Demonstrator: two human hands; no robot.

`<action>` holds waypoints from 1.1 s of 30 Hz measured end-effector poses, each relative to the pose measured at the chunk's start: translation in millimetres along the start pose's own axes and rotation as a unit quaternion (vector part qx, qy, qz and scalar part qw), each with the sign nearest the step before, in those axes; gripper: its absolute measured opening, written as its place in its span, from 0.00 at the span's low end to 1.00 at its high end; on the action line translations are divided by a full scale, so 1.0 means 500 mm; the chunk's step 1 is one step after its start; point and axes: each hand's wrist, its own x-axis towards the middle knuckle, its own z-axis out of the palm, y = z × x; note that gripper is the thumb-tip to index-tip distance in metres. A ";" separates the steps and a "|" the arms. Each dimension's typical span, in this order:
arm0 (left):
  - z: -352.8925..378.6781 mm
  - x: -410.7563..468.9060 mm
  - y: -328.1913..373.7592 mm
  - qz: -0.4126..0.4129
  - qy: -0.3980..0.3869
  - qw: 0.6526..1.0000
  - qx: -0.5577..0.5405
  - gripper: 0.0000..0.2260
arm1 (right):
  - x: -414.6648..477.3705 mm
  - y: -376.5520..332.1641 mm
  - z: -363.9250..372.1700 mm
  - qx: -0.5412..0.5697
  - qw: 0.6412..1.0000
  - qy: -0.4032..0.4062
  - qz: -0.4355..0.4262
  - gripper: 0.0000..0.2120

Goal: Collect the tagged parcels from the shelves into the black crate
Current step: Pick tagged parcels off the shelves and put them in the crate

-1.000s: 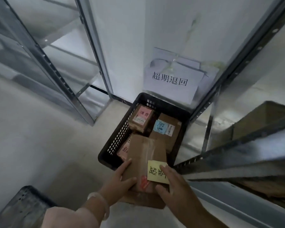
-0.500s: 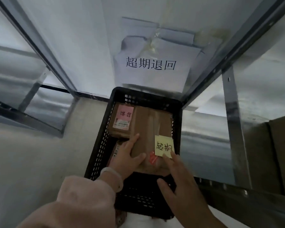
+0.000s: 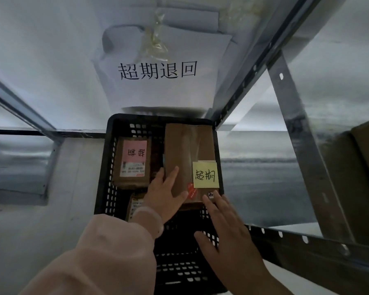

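The black crate point(image 3: 107, 167) stands on the floor against the wall. A brown parcel point(image 3: 185, 150) with a yellow tag point(image 3: 205, 175) lies along its right side, on top of other parcels. My left hand point(image 3: 162, 199) rests on the parcel's near left corner, its fingers and thumb laid fairly straight on the top face. The straight fingertips of my right hand point(image 3: 226, 231) touch the parcel's near edge. A parcel with a pink tag point(image 3: 132, 165) lies at the crate's left. Another parcel point(image 3: 136, 204) is partly hidden under my left wrist.
A white paper sign point(image 3: 158, 71) is taped to the wall above the crate. Metal shelving stands close on the right, with an upright point(image 3: 296, 135) and a perforated beam point(image 3: 307, 239). A cardboard box point(image 3: 362, 177) sits on it. Another shelf frame point(image 3: 19, 109) stands left.
Both hands carried the yellow-tagged parcel forward from in front of the crate and lowered it into the crate. My view has moved closer and looks more steeply down.
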 end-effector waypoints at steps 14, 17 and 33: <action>-0.094 -0.402 0.143 0.253 0.237 0.914 0.212 0.27 | -0.261 -0.038 -0.123 -0.064 0.991 0.080 -0.087 0.34; -0.069 -0.502 0.204 0.277 0.242 0.906 0.211 0.27 | -0.361 -0.011 -0.171 -0.069 0.988 0.106 -0.090 0.34; 0.299 -0.974 0.840 0.548 0.236 0.785 0.167 0.27 | -1.060 0.350 -0.523 -0.133 0.910 0.372 0.124 0.36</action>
